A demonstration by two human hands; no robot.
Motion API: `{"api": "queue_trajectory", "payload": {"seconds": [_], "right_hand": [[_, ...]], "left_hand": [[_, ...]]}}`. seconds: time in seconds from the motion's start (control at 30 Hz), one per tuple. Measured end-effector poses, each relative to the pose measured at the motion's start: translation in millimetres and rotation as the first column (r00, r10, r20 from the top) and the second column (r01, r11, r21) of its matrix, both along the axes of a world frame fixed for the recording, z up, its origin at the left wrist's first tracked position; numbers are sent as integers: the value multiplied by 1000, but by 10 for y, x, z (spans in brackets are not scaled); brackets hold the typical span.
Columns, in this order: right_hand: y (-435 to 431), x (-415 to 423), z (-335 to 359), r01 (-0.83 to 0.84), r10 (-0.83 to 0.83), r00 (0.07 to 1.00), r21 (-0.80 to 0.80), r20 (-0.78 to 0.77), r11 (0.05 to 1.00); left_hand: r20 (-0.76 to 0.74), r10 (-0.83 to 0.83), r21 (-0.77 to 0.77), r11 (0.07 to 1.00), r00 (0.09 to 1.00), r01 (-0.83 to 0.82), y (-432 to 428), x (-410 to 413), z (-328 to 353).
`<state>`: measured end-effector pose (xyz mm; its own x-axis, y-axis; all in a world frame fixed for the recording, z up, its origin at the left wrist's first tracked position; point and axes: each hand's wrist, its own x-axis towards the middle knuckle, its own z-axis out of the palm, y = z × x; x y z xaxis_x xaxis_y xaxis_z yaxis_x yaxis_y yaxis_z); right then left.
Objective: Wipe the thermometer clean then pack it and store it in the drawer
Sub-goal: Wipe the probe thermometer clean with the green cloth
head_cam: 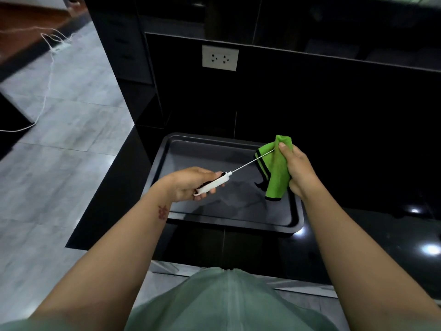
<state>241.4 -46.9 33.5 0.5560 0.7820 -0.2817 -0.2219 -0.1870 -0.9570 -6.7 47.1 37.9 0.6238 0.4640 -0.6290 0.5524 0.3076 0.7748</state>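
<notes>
My left hand grips the white and black handle of a probe thermometer, held above a dark baking tray. Its thin metal probe runs up and to the right into a green cloth with black edging. My right hand holds that cloth pinched around the probe's tip, thumb on top. The tip itself is hidden inside the cloth. No case or drawer for the thermometer is in view.
The tray sits on a glossy black counter that ends at its left edge above a grey tiled floor. A white wall socket is on the black panel behind. White cables trail across the floor at left.
</notes>
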Motion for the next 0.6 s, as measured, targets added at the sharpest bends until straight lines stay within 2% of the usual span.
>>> {"api": "queue_trajectory", "payload": {"seconds": [0.13, 0.33, 0.6], "right_hand": [[31, -104, -11, 109, -110, 994, -11, -19, 994], [80, -277, -9, -20, 24, 996, -46, 87, 999], [51, -240, 45, 65, -54, 989, -75, 134, 995]], "left_hand": [[36, -53, 58, 997, 998, 51, -99, 138, 89], [59, -36, 70, 997, 998, 31, -205, 382, 111], [77, -44, 90, 995, 996, 37, -214, 331, 70]]}}
